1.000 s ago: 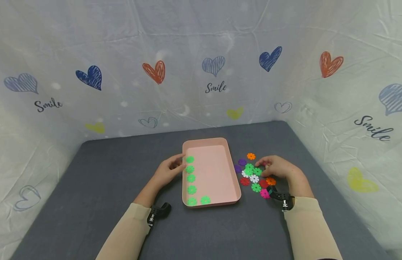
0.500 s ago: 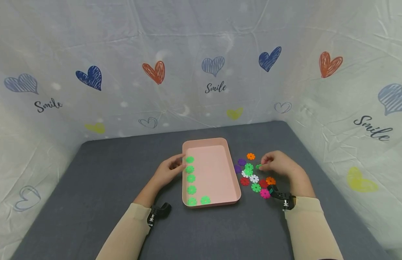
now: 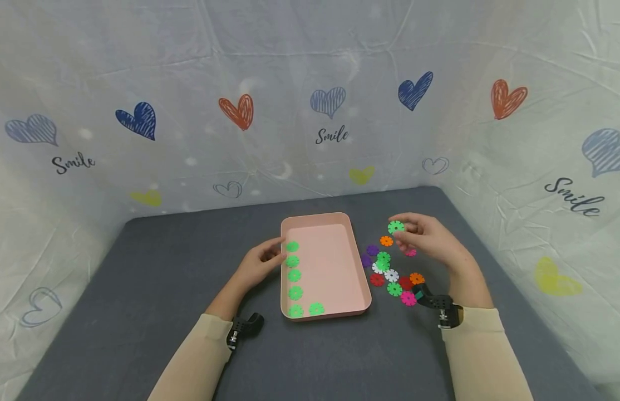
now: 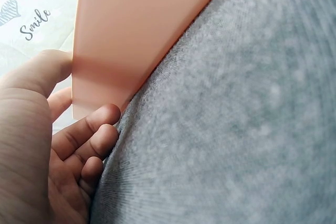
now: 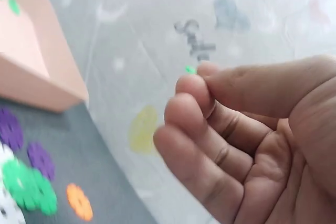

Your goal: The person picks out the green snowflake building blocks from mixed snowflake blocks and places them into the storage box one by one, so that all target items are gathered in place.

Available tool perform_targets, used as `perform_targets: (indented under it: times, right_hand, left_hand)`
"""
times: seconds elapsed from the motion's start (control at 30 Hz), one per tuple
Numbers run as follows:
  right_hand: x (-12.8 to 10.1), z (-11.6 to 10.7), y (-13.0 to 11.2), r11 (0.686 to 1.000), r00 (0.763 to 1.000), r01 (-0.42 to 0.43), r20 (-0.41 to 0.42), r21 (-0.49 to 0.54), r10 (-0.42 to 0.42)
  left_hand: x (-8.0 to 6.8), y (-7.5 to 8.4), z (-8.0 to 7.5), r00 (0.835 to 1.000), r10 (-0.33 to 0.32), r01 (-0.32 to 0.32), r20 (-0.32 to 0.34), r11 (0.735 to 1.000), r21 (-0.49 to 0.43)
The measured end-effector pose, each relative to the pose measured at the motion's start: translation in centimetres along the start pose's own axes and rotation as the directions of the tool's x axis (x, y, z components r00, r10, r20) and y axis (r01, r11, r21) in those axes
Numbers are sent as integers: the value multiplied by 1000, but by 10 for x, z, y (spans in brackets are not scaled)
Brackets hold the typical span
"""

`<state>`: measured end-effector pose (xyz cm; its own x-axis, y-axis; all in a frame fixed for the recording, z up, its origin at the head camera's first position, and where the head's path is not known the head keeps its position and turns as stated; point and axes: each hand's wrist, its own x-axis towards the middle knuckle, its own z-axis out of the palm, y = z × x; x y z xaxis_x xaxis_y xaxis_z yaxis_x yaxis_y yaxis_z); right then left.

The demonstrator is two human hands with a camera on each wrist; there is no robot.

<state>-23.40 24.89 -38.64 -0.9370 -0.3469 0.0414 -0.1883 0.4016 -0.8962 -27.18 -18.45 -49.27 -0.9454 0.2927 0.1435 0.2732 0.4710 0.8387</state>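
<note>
My right hand (image 3: pixel 424 238) pinches a green notched plastic disc (image 3: pixel 395 226) between thumb and fingertips, above the loose pile. In the right wrist view only a sliver of that disc (image 5: pixel 190 70) shows past the fingers. My left hand (image 3: pixel 260 262) holds the left wall of a pink rectangular tray (image 3: pixel 361 274). In the left wrist view, thumb and one finger reach over the tray's rim (image 4: pixel 73 77), while the other fingers (image 4: pixel 107 115) curl by its outer wall. Inside the tray, green discs (image 3: pixel 294 275) line the left side, with another green disc (image 3: pixel 316 309) along the near side.
Right of the tray lie loose discs: purple (image 3: pixel 372 250), orange (image 3: pixel 386 241), white (image 3: pixel 392 275), red (image 3: pixel 377 279), pink (image 3: pixel 408 298) and green (image 3: pixel 394 289). A grey cloth (image 3: pixel 310 362) covers the table. Behind it hangs a white sheet (image 3: pixel 280 145) printed with hearts.
The right hand has picked a green disc from the pile and raised it up and toward the back, turning its face to the head view. The left hand and tray have stayed put.
</note>
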Motion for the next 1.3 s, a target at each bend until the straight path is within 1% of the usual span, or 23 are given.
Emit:
perform_targets:
  times: [0.13,0.2,0.27,0.43,0.57,0.67,0.8,0.93,1.03,1.13,1.23,1.3]
  right_hand:
    - [6,15,-12,994,998,58,32,87,-61]
    - [10,26,-17,988,995,70,61,136,-79]
    - [15,38,-21,984,990,78,101,157,-95]
    - [24,70,-25,979,976,67,192,192,-104]
    - [29,93,-23,967,967,35,237,251,-96]
    - [33,110,-20,966,960,20,264,260,-91]
    - [39,129,-14,970,953,5,293,245,-79]
    - [42,145,-8,981,952,13,297,194,-71]
    - [42,153,-6,992,954,31,291,124,-66]
    - [42,159,-5,998,958,53,279,20,-57]
    - [40,163,-5,994,961,79,270,-78,-55]
    - [39,166,-5,988,961,85,272,-126,-48]
  left_hand:
    - [-1,1,0,1000,-2,2,4,1000,-5]
    - [-1,1,0,1000,-4,4,2,1000,-4]
    - [-1,0,0,1000,-5,5,1,1000,-2]
    - [-1,-1,1,1000,0,0,0,1000,4]
    - [-1,-1,0,1000,-7,7,0,1000,6]
    - [0,0,0,1000,-10,10,1,1000,6]
    - [0,3,1,1000,-6,6,-1,1000,-1]
    - [0,4,1,1000,-2,2,-2,1000,-4]
    - [1,3,1,1000,-2,2,-2,1000,1]
    - [1,2,1,1000,-1,1,-1,1000,7]
    - [2,1,1,1000,1,-1,4,1000,12]
    - [1,1,1,1000,-1,1,7,1000,14]
